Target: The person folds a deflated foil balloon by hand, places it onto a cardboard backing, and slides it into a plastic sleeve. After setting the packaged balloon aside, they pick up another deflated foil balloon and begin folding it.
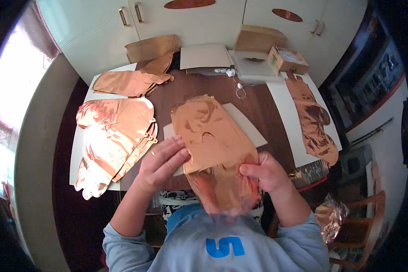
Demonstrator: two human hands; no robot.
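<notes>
A flat, shiny copper-coloured foil balloon [213, 136] lies in front of me, its lower part bent down over the table's front edge towards my lap. My right hand [269, 172] grips its right edge, thumb on top and fingers underneath. At the left edge, my left hand [161, 163] rests with fingers stretched out, their tips touching the foil. Beneath the balloon, a white sheet [245, 122] sticks out on both sides. To the left lies a stack of flat copper foil balloons [118, 131], with tabs along its right edge.
More foil pieces lie at the back left [122, 81] and on a white board at the right [306, 113]. At the back are a white panel [205, 56], a clear plastic sheet [256, 68], an open carton [289, 60] and a white cord [240, 86]. Crumpled foil [331, 217] hangs by a chair.
</notes>
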